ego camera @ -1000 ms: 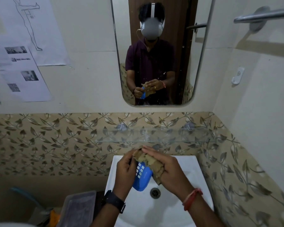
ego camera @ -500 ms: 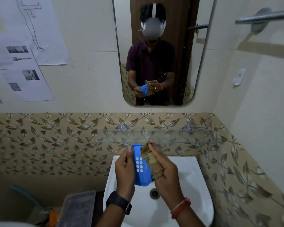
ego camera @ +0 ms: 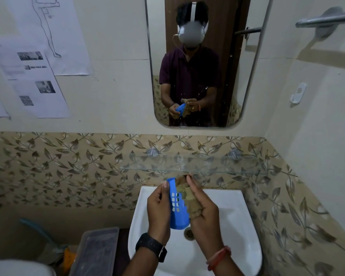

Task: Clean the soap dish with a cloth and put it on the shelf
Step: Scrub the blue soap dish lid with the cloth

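A blue slotted soap dish (ego camera: 176, 206) stands on end over the white sink, its long axis nearly vertical. My left hand (ego camera: 158, 210) grips its left edge, thumb up along the rim. My right hand (ego camera: 202, 210) holds a crumpled brown cloth (ego camera: 188, 196) and presses it against the dish's right side. Just above both hands a clear glass shelf (ego camera: 217, 166) is fixed to the leaf-patterned tiles, with nothing on it.
The white sink (ego camera: 227, 216) with its drain (ego camera: 189, 233) lies under my hands. A clear plastic box (ego camera: 96, 250) sits to the left. A mirror (ego camera: 197, 62) hangs above the shelf, papers on the left wall, a towel rail (ego camera: 327, 19) top right.
The soap dish has been raised from low over the drain and turned upright. The cloth has slid from on top of the dish to its right side.
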`<action>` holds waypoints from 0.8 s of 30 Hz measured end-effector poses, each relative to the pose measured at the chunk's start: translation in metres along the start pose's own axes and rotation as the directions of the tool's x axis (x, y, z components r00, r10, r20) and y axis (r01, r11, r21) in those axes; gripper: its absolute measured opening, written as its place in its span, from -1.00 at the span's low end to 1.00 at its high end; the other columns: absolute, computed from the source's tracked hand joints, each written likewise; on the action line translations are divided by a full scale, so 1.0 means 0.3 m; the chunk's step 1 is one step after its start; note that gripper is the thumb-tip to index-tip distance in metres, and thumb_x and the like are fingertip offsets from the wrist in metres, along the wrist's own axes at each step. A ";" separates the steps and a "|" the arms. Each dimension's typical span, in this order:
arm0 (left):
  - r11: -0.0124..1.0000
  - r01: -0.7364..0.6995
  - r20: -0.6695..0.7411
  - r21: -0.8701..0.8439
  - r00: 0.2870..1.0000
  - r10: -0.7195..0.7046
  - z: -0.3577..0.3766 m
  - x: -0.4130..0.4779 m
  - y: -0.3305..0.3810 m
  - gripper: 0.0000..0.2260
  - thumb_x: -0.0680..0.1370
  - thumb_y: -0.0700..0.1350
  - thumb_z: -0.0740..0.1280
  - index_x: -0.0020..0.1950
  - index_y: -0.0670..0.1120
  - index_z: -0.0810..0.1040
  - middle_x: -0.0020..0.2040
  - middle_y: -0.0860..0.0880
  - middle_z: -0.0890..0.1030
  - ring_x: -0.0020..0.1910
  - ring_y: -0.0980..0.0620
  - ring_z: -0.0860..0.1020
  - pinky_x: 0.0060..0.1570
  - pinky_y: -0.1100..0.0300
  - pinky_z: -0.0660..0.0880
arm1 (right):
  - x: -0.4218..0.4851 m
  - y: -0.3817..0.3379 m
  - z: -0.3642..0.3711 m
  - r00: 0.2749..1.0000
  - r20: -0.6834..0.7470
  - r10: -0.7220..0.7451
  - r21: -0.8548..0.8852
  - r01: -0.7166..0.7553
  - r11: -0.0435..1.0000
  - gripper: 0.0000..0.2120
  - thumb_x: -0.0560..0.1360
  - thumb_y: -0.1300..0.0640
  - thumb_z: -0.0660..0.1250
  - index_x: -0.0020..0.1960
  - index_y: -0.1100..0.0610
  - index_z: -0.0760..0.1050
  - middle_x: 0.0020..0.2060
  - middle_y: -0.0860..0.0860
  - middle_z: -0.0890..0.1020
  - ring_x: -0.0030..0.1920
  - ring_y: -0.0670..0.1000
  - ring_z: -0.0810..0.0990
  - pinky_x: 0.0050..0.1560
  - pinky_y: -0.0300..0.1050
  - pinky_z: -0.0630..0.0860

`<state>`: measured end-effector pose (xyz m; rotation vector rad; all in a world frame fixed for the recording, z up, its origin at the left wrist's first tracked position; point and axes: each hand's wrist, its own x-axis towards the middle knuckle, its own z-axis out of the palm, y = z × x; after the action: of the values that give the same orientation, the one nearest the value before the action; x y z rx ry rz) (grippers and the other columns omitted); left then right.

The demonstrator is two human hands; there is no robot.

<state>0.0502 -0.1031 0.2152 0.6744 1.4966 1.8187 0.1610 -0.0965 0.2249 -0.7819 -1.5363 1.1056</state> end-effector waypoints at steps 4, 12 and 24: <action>0.995 0.020 -0.120 -0.097 0.992 -0.032 -0.010 0.024 0.018 -0.58 0.68 0.02 0.25 -0.16 -0.30 0.54 -0.29 -0.22 0.55 -0.29 -0.11 0.49 -0.27 0.09 0.44 | -0.082 0.023 0.033 1.000 -0.008 0.008 0.088 -0.007 0.996 -0.62 0.65 0.26 0.25 0.43 0.03 0.44 0.37 -0.27 0.53 0.41 -0.23 0.47 0.38 -0.34 0.42; 0.951 0.097 -0.030 -0.294 0.993 -0.111 -0.036 -0.005 0.010 -0.58 0.67 0.14 0.15 0.22 -0.12 0.62 0.11 -0.13 0.72 0.10 -0.16 0.67 0.15 -0.11 0.59 | -0.071 0.044 0.040 0.981 -0.127 0.144 0.159 -0.123 0.980 -0.64 0.59 0.22 0.37 0.32 -0.08 0.54 0.25 -0.25 0.64 0.08 -0.25 0.65 0.06 -0.29 0.63; 0.880 0.299 0.215 -0.369 0.949 -0.232 -0.070 0.032 0.026 -0.43 0.67 0.23 0.01 0.40 -0.11 0.54 0.28 -0.18 0.66 0.19 -0.16 0.67 -0.01 -0.02 0.68 | -0.033 0.057 -0.015 0.886 0.046 0.462 0.248 -0.458 0.854 -0.58 0.60 0.39 0.30 0.34 0.00 0.57 0.18 -0.10 0.71 0.18 -0.07 0.69 0.13 -0.18 0.64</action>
<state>0.0269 -0.1096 0.2183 0.3833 1.0080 1.7318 0.1668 -0.0981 0.2055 -1.0057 -1.1851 1.6097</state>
